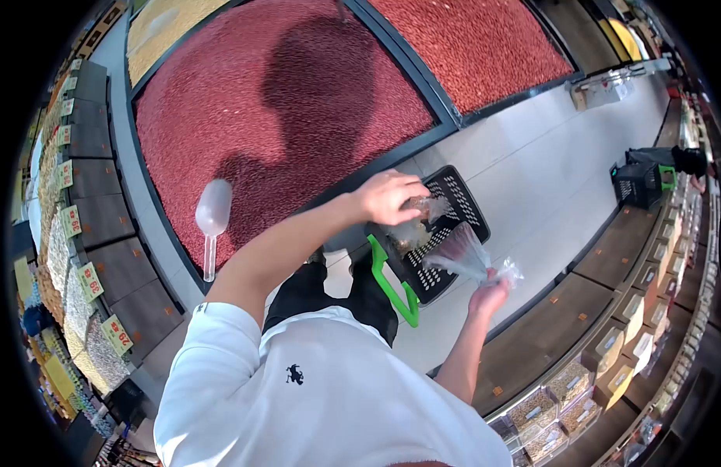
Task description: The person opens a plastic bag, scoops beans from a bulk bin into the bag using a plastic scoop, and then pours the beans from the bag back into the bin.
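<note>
over the black basket [463, 193], slanting forward and left from its gathered neck: the bag with reddish contents [462, 246], pinched there by the nearer right hand [490, 296]. beyond its far end, left hand [390, 198] curled at crumpled clear plastic [434, 207], grip too hidden to tell.

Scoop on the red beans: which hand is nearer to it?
Left. The left hand, by the black basket, is to the scoop's right; the right hand, gripping a plastic bag, is farther right.

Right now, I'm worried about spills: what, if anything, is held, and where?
The right hand grips a clear bag by its gathered neck; whether the left hand holds the other clear bag cannot be told.
</note>
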Demonstrator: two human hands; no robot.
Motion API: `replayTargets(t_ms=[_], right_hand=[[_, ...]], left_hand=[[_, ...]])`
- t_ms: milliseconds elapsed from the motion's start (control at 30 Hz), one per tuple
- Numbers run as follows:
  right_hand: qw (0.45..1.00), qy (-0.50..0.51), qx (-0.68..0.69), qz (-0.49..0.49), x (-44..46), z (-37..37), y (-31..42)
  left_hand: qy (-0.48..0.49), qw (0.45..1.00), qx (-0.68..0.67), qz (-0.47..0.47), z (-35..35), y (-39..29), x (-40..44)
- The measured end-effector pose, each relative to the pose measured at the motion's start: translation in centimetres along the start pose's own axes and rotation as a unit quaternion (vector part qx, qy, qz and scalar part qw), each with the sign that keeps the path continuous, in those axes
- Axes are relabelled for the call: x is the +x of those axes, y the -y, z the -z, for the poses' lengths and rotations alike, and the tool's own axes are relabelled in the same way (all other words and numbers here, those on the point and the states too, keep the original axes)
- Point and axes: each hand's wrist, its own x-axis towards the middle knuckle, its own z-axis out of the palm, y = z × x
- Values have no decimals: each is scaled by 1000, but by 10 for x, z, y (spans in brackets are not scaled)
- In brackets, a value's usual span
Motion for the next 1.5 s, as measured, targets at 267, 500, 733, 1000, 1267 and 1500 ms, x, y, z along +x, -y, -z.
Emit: replayTargets(t_ms=[267, 500, 733, 1000, 1267, 1500], right_hand=[[987, 82, -81, 113, -159, -47, 116], [985, 82, -60, 141, -276, -134, 164], [940, 171, -150, 255, -315, -164, 164], [935, 309, -10, 174, -298, -174, 166], [922, 343, -44, 174, -290, -223, 192], [840, 497, -8, 219, -258, -282, 218]], left_hand=[[-231, 939, -73, -245, 259, -228, -58], [-312, 882, -23, -353, 315, -298, -132], [-329, 882, -20, -338, 330, -307, -181], [-324, 895, -1, -307, 346, -300, -207], [-309, 919, 52, -239, 352, -290, -222], [-391, 910, 136, 27, 357, -262, -243]])
